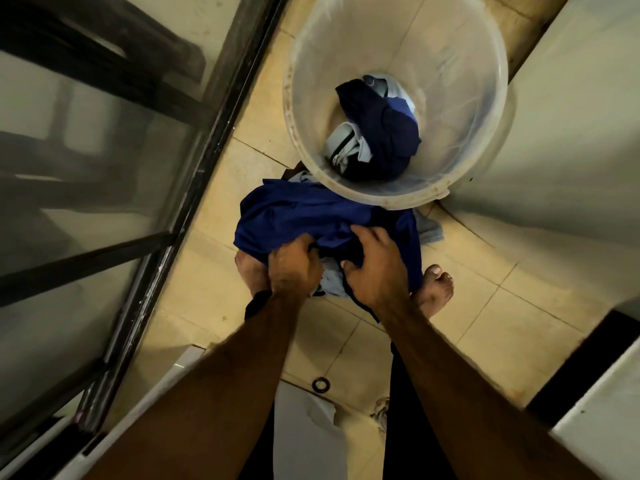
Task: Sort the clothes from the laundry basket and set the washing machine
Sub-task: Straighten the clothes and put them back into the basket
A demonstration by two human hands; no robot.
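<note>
Both hands down on the blue garment (311,216), which lies in a heap on the tile floor (485,271). Left hand (294,268) is fisted, fingers curled tight into the near edge of the cloth. Right hand (375,268) is just beside it, fingers bent and pressing into the same fabric, thumb tucked under a fold; looks like a grasp, not a flat palm. Pale blue cloth (330,284) shows between the two hands, under the blue one. More pale fabric pokes out beyond the right hand, at the far side of the heap. Basket (485,109), a translucent round tub, sits just past the grip, its near rim overlapping the heap's far edge. Inside it: dark navy garment (384,133) and grey-white piece (344,143). Bare foot (436,289) right of the right hand, the other partly hidden under the left. Glass door frame (194,188) runs along the left.
</note>
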